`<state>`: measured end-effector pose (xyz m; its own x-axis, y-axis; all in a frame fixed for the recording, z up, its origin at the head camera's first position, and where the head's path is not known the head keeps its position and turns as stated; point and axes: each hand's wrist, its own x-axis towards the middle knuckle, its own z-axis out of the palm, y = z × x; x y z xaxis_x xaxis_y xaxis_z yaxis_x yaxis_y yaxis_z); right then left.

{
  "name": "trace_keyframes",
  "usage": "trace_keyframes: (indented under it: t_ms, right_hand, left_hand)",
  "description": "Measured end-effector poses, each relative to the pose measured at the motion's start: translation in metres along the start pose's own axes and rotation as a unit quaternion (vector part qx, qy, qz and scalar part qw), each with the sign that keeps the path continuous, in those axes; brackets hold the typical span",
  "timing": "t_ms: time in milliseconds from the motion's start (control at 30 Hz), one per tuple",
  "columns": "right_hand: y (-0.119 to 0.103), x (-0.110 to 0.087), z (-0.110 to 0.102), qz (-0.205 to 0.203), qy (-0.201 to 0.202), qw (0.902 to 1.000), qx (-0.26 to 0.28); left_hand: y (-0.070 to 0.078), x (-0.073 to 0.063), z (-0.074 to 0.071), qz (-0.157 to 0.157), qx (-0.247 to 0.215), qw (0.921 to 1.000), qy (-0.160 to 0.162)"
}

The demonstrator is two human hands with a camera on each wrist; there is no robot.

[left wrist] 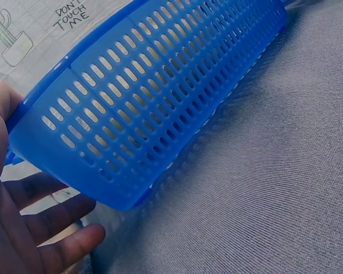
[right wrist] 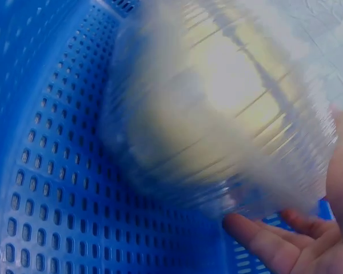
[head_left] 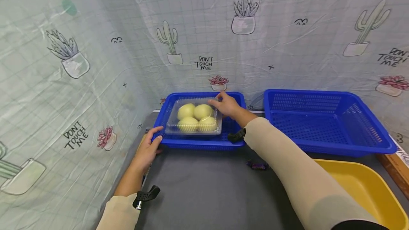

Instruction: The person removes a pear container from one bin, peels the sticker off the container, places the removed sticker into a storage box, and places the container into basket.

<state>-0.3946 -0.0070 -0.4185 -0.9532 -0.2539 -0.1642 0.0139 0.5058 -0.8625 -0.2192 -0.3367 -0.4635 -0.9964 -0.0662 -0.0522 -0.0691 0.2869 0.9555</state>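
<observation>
A clear plastic clamshell box point(head_left: 172, 127) with several round, pale yellow items point(head_left: 203, 111) sits in the left blue basket point(head_left: 191, 142). Their exact kind is unclear. My right hand point(head_left: 227, 105) holds the box at its right end; in the right wrist view, fingers point(right wrist: 263, 242) reach beneath its edge and the box looks tilted and blurred. At the basket's front left corner, my left hand point(head_left: 148, 152) grips the rim. The left wrist view shows the thumb over the rim and fingers point(left wrist: 60, 217) below, beside the slotted wall.
To the right stands a second blue basket point(head_left: 306, 125), with a yellow tub point(head_left: 361, 184) in front of it. A small purple wrapped item point(head_left: 257, 165) lies on the grey table cloth point(head_left: 204, 187). Printed curtain sheets point(head_left: 204, 27) close off the back and left.
</observation>
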Motion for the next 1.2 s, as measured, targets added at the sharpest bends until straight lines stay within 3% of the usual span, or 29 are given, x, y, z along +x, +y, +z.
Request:
trace_keyframes:
  t_ms: [167,400,933,1033,1200]
  right_hand:
    - [0.003,0.003,0.004,-0.001,-0.008,0.9994,-0.033]
    - [0.001,0.006,0.008,-0.014,-0.040,0.9989,-0.021]
    - [0.001,-0.003,0.001,0.019,-0.074,0.9949,0.066]
    - [0.000,-0.005,0.000,0.024,-0.062,0.9935,0.092]
    - [-0.001,-0.011,-0.007,0.025,0.008,0.9903,0.137]
  left_hand:
    - [0.002,-0.007,-0.002,0.010,0.010,0.9999,0.004]
    - [0.005,-0.011,-0.008,0.022,0.030,0.9992,0.015]
    - [0.005,-0.008,-0.004,0.009,0.009,0.9999,-0.010]
    - [0.004,-0.007,-0.003,0.006,0.004,0.9999,-0.010]
    - [0.004,-0.006,0.000,-0.002,0.009,0.9999,-0.010]
